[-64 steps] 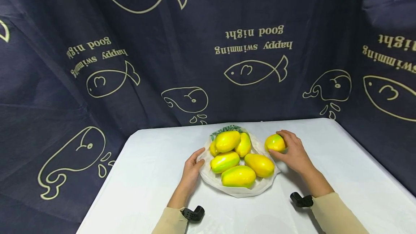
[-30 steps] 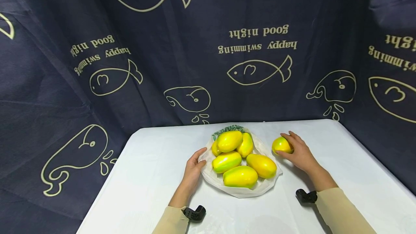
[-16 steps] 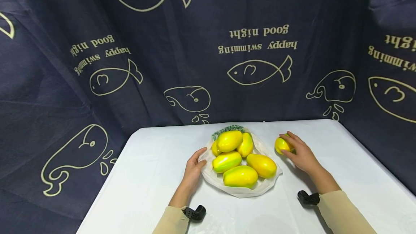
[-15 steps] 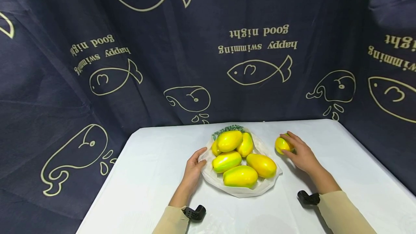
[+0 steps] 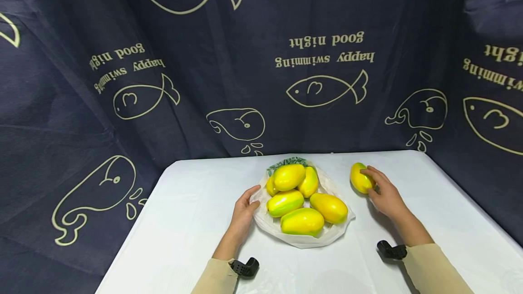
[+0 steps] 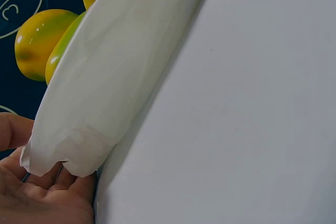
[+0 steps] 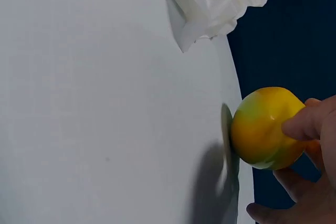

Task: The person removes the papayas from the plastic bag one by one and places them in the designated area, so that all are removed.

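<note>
My left hand [image 5: 243,210] pinches the left rim of a white plastic bag [image 5: 265,228], thumb above and fingers beneath the edge in the left wrist view. Several yellow-green papayas [image 5: 302,222] lie in the spread bag; one papaya [image 5: 289,177] rests on top of others at the back. To the right of the bag, a single papaya [image 5: 361,178] lies on the table, long side toward the back. My right hand [image 5: 386,194] holds it from its right side. In the right wrist view my thumb lies on this papaya [image 7: 262,129], with other fingers behind and below it.
The table [image 5: 184,221] has a white cover. Dark blue cloth [image 5: 245,58] with fish and whale prints hangs behind it and at both sides. Black wrist cameras [image 5: 245,267] sit on both wrists. The bag's back edge shows green leaf print [image 5: 290,161].
My right hand has moved the single papaya right, away from the bag, and turned it. The hand now sits farther to the fruit's right side, showing more of it. The left hand keeps its place.
</note>
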`<control>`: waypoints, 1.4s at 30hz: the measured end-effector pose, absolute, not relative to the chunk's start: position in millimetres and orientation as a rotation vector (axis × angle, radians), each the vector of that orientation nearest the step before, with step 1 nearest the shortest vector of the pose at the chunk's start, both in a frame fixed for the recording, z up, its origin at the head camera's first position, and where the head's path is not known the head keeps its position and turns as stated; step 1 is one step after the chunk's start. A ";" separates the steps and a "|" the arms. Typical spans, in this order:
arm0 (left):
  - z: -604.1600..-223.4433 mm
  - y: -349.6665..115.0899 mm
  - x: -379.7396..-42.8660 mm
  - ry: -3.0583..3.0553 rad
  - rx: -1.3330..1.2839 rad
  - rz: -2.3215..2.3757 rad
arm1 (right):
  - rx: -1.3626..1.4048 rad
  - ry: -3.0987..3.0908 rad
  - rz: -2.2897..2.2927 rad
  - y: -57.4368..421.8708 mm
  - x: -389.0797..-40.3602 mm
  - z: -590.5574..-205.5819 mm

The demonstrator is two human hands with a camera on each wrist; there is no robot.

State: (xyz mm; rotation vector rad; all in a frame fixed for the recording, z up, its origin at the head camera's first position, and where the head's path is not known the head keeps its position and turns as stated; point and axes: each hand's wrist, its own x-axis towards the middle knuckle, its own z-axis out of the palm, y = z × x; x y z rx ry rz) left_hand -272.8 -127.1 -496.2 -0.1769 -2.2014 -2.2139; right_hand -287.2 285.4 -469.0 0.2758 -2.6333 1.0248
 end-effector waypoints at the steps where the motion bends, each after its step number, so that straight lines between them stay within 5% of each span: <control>1: -496.0 -127.0 -272.6 -2.208 -0.169 -2.211 | 0.269 -2.630 1.026 285.8 -287.5 -469.4; 42: -496.4 -126.2 -273.5 -2.230 -0.158 -2.178 | 0.079 -2.683 0.964 274.7 -292.5 -476.3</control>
